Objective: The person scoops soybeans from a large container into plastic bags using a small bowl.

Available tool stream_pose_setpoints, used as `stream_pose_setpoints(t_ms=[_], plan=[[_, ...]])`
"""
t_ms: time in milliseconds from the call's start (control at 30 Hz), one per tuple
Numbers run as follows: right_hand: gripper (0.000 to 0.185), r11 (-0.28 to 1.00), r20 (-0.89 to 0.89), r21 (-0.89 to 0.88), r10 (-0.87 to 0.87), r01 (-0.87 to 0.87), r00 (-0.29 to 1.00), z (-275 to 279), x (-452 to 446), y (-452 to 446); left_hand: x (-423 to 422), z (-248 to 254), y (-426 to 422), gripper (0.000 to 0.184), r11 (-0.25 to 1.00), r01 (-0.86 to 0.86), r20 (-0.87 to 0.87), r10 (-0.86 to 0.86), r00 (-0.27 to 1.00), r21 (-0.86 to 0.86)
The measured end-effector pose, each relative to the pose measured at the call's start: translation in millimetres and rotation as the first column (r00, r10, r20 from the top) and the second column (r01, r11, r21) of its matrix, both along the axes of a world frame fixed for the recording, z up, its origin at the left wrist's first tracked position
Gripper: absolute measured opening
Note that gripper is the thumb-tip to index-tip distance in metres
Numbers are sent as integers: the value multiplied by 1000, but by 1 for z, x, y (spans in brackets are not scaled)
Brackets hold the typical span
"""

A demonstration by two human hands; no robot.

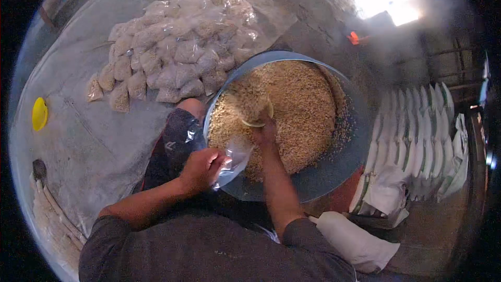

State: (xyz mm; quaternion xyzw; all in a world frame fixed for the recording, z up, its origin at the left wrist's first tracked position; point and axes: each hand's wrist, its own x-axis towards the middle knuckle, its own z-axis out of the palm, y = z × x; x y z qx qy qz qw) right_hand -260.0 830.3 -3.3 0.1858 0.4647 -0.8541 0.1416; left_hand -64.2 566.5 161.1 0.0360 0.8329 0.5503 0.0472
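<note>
Grain (300, 94), plenty still unbagged, lies in a tub (329, 180); there the right hand (265, 131) has its grip closed on a scoop (255, 124). The left hand (202, 170) pinches a seemingly unfilled bag (236, 163) at the tub's near rim; filled packets (177, 52) lie beyond.

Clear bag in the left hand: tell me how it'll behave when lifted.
The bag will probably be floppy, since its see-through film looks thin. It is likely light as it is, with no contents visible through it. Its glossy highlights suggest it may be somewhat slippery in the left hand.
</note>
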Motion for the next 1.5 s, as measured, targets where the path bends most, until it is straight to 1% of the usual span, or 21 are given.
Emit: stream_pose_setpoints(t_ms=[33,100,200,300,400,533,600,700,767,800,833,867,900,967,1033,1067,1233,1300,1333,1400,1500], plan=[[46,994,16,-110,-5,7,1000,7,14,0,2,8,-3,31,999,10,11,-9,1000,-43],[48,995,101,52,-88,83,991,21,50,3,10,9,-6,34,999,-43,-106,46,993,24],[48,939,79,280,-229,199,970,12,113,11,20,-2,-6,34,980,-184,-48,187,981,71],[49,749,-70,588,-330,306,941,2,177,17,29,7,1,34,913,-285,68,278,958,290],[49,518,-242,765,-319,383,916,12,222,27,33,-16,11,27,875,-294,225,220,949,383],[45,380,-440,763,-286,522,851,-21,246,60,34,19,35,14,716,-378,631,-112,768,587],[44,592,-394,590,-382,549,836,-28,241,73,32,38,51,9,727,-348,655,-183,733,592],[45,780,-217,372,-454,503,864,-25,232,84,26,17,56,19,632,-370,546,-101,832,681],[44,791,-48,315,-539,525,841,35,233,63,19,10,57,21,778,-209,277,46,960,592],[44,797,-146,222,-543,562,827,12,225,65,13,7,57,22,844,-145,115,99,988,517],[45,801,-237,127,-548,585,802,-12,218,68,8,-4,60,17,948,-151,-189,209,959,280],[45,801,-322,37,-557,598,766,-30,214,71,3,3,60,16,958,-188,-289,247,925,217],[45,827,-130,103,-540,553,832,25,222,66,-3,9,62,16,961,-226,-386,271,882,157],[44,833,-166,186,-497,522,852,40,227,69,-19,13,64,20,933,-342,-632,331,701,109],[45,754,-497,282,-414,593,763,19,222,70,-36,11,55,23,876,-421,-422,483,767,237],[46,752,-448,337,-401,566,799,24,224,69,-41,10,48,25,833,-473,-294,546,784,286],[52,597,-398,625,-312,504,863,-15,226,84,-43,18,68,26,863,-394,-601,503,621,316],[54,443,-414,744,-282,500,866,-43,223,93,-43,7,65,24,880,-386,-425,472,772,277],[54,563,-290,688,-365,458,885,-44,227,98,-48,0,63,22,891,-373,-332,445,832,259],[54,753,1,515,-478,409,878,-14,237,98,-57,-6,62,18,889,-359,-435,453,778,282],[58,900,-77,183,-389,396,918,-5,227,97,-63,2,63,12,909,-358,-541,414,732,211]])
